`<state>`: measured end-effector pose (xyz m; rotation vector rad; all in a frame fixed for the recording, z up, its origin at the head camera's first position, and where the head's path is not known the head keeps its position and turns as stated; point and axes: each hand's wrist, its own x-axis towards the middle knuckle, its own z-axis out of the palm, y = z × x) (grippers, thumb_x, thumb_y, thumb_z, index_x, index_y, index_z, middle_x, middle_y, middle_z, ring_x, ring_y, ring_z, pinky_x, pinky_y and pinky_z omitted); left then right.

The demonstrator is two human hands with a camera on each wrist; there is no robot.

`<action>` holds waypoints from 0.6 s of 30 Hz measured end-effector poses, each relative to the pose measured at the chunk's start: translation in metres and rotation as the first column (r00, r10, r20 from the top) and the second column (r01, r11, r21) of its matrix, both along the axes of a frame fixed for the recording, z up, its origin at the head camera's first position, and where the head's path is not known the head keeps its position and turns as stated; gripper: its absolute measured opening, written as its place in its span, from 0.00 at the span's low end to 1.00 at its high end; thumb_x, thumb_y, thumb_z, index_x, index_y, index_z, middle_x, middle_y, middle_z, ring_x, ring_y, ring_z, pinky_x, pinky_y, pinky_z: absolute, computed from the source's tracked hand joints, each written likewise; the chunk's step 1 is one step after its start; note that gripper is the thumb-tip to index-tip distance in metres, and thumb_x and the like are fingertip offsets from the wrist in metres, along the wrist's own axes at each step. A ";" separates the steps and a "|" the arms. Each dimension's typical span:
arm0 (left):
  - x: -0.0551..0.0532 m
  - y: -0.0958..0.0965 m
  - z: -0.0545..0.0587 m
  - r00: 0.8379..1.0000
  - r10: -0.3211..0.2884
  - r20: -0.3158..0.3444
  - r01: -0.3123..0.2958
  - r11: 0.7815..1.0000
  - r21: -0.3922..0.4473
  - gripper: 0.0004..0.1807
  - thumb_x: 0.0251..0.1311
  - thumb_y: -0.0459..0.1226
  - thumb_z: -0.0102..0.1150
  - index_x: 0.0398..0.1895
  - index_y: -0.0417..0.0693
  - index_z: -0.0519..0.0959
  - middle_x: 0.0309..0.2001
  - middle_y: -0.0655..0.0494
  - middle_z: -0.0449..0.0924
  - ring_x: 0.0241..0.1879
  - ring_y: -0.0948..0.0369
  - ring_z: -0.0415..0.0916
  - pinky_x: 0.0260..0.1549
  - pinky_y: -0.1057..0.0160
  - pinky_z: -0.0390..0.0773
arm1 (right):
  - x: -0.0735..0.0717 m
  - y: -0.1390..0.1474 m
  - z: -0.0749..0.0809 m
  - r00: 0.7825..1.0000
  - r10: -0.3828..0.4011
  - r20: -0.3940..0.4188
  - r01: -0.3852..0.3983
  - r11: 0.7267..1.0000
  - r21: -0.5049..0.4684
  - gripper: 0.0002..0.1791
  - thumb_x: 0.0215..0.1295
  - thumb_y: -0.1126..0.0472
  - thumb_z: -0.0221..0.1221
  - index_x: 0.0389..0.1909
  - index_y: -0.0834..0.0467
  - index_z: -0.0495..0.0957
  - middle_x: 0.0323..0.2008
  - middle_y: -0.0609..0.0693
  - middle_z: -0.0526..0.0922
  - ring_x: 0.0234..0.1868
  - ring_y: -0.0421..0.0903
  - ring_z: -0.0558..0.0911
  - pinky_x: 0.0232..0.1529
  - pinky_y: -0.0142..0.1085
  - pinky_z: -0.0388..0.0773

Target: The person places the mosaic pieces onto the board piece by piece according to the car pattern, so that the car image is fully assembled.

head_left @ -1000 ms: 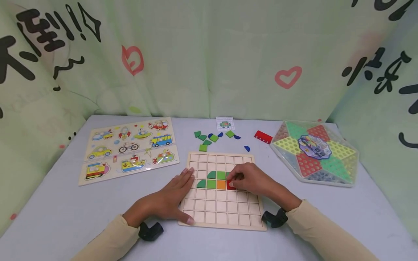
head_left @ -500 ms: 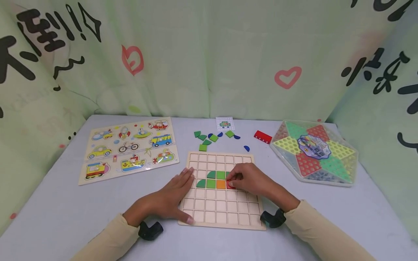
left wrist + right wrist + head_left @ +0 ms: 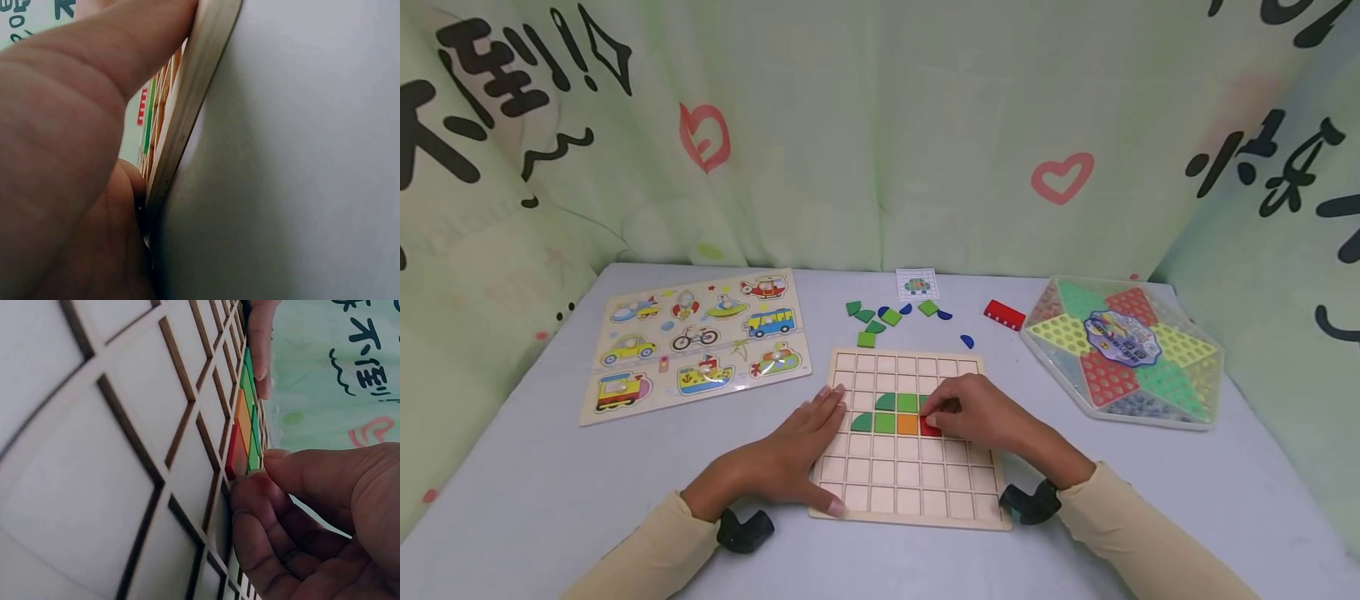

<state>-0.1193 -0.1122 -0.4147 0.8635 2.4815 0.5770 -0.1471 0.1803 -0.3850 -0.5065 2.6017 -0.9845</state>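
A wooden grid board [image 3: 883, 475] lies on the table in front of me. My left hand [image 3: 782, 454] rests along its left edge with straight fingers, the thumb at the near corner. In the left wrist view the thumb [image 3: 150, 37] lies against the board's rim [image 3: 187, 119]. My right hand [image 3: 981, 412] pinches a red square tile [image 3: 929, 427] at a cell right of an orange tile [image 3: 907, 424]. Green square tiles [image 3: 885, 423] and green quarter-round tiles [image 3: 862, 422] fill neighbouring cells. The right fingers curl close to the red tile [image 3: 235, 456] and partly cover one green piece behind it.
Loose green [image 3: 867, 339] and blue pieces [image 3: 967, 342] lie beyond the board, near a small pattern card [image 3: 917, 284]. A red strip [image 3: 1004, 315] is farther right. A vehicle puzzle [image 3: 696, 342] lies left, a hexagonal game box [image 3: 1123, 354] right. Curtains [image 3: 880, 133] enclose the table.
Almost nothing differs. The right fingers shift very slightly at the red tile, and a little more of it shows now. My left hand stays put on the board.
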 end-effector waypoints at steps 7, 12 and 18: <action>0.000 0.000 -0.001 1.000 0.003 0.001 -0.003 1.000 0.005 0.71 0.40 0.67 0.69 0.78 0.44 0.39 0.78 0.55 0.26 0.74 0.60 0.19 0.70 0.53 0.34 | -0.009 0.002 0.003 0.998 -0.041 -0.045 0.041 0.999 0.000 0.06 0.62 0.67 0.64 0.38 0.56 0.86 0.33 0.44 0.81 0.35 0.45 0.75 0.36 0.37 0.77; 0.000 0.000 -0.001 1.000 -0.001 0.002 0.001 1.000 0.005 0.70 0.41 0.67 0.68 0.78 0.44 0.39 0.78 0.56 0.25 0.74 0.60 0.19 0.70 0.53 0.34 | -0.020 0.004 0.002 0.993 -0.084 -0.080 0.084 0.996 -0.001 0.07 0.64 0.66 0.63 0.41 0.58 0.85 0.33 0.46 0.82 0.35 0.46 0.76 0.37 0.36 0.77; 0.001 0.001 0.000 1.000 0.002 0.001 -0.002 1.000 -0.001 0.70 0.40 0.67 0.68 0.78 0.45 0.39 0.78 0.56 0.26 0.74 0.60 0.19 0.70 0.53 0.34 | -0.036 0.003 0.000 0.985 -0.130 -0.114 0.128 0.991 -0.023 0.07 0.65 0.64 0.62 0.42 0.59 0.85 0.36 0.48 0.83 0.37 0.47 0.77 0.41 0.37 0.78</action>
